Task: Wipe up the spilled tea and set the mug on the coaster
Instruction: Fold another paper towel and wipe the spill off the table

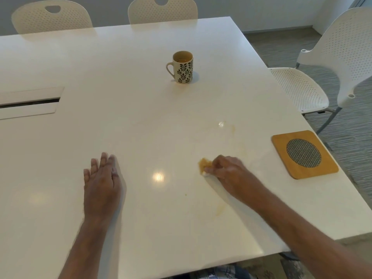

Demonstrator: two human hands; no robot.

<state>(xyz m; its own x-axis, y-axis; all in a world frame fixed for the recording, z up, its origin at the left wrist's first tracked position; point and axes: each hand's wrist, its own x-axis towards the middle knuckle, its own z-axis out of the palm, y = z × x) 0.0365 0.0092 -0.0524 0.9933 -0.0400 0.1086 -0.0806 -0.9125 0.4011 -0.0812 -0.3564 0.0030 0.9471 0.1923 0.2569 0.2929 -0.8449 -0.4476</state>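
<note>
Right hand [225, 168] closed around a tea-stained wad [205, 165] — tissue or cloth, blurred — pressed to the white desk [141, 121]. Left hand [102, 178] flat, fingers spread. Faint tea streaks [220, 208] nearby. Leaf-patterned mug [183, 67] upright, well apart from the wooden coaster [304, 155] — bare, near the right edge.

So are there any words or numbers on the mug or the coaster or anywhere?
None can be read.
The mug has only a dark leaf pattern, no words.
The coaster shows plain wood and a mesh circle, no label.
The table and chairs carry no writing.
</note>
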